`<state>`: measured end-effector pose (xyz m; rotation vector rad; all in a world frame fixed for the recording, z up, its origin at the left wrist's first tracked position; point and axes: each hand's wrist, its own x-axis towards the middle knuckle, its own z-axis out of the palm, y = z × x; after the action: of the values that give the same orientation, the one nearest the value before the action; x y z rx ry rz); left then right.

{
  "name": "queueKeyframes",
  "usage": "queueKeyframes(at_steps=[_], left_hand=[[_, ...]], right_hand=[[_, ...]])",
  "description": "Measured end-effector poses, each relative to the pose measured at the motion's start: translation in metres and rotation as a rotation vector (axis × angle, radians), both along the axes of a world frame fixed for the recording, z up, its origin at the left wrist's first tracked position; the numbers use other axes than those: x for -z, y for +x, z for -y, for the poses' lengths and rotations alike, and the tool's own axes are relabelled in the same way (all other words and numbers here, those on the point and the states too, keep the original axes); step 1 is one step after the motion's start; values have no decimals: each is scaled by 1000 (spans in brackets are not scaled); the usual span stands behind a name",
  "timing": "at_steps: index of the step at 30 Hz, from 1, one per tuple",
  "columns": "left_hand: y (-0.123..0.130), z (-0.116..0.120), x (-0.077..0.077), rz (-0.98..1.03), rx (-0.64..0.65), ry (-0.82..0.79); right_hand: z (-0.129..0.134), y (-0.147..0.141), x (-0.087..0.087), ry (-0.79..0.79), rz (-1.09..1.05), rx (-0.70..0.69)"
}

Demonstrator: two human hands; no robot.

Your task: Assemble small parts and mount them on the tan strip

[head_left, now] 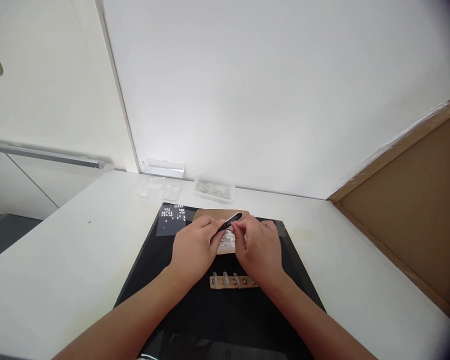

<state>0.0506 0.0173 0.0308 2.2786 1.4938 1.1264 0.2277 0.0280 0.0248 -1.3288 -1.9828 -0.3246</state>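
Observation:
My left hand is closed around the lower end of a slim black tool, which slants up to the right. Close to the tool's upper part, my right hand has its thumb and fingertips pinched together; whatever they hold is too small to make out. Below the hands lies a brown sheet with small white pieces on it, partly hidden by my fingers. Nearer to me, a tan strip carries several clear upright bits and shiny round spots. All this rests on a black mat.
A dark sheet with white labels lies at the mat's back left corner. Behind it are clear plastic bags, a clear tray and a clear box. A brown framed board leans at the right.

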Motion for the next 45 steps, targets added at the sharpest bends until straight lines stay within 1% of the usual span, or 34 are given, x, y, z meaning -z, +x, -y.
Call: queueKeyframes(at_steps=[2,4,7,9,13,16,19,22,25,29,33,36,39,43,45], left_hand=[[2,2,0,-44,-47,36],[4,4,0,-73,-81,64],[5,5,0,-96,-103,71],[5,5,0,-97,-100,58],[5,5,-1,-100,-105,46],[5,5,-1,-118,-104,37],[6,5,-2,-123,-102,29],[6,6,-3,-119,-112,14],[6,7,-3,-127,-104,6],[7,8,-3,-139,-118,-6],[6,8,-3,-138,-122,-23],[6,8,-3,-127,-119,-50],[6,9,-4,-123,-116,-58],[6,9,-4,-108,-120,-72],[6,9,-4,-108,-112,-72]], right_hand=[[0,-3,0,-22,-14,-20],[-1,-4,1,-15,-71,-5],[-3,-5,1,-10,-83,-12],[-4,-6,2,-28,-54,-30],[-5,-9,3,-20,-65,-23],[-5,-9,3,-40,-22,-37],[-5,-10,2,-31,-40,-23],[-4,-10,1,-59,-16,-46],[-3,-10,0,-56,-62,-15],[-4,-8,0,-75,-56,-57],[-6,-8,0,-67,-66,-41],[-7,-8,0,-107,-43,-69],[-5,-9,-1,-100,-94,-27],[-2,-10,0,-143,-61,-60],[-2,-10,1,-135,-84,-23]])
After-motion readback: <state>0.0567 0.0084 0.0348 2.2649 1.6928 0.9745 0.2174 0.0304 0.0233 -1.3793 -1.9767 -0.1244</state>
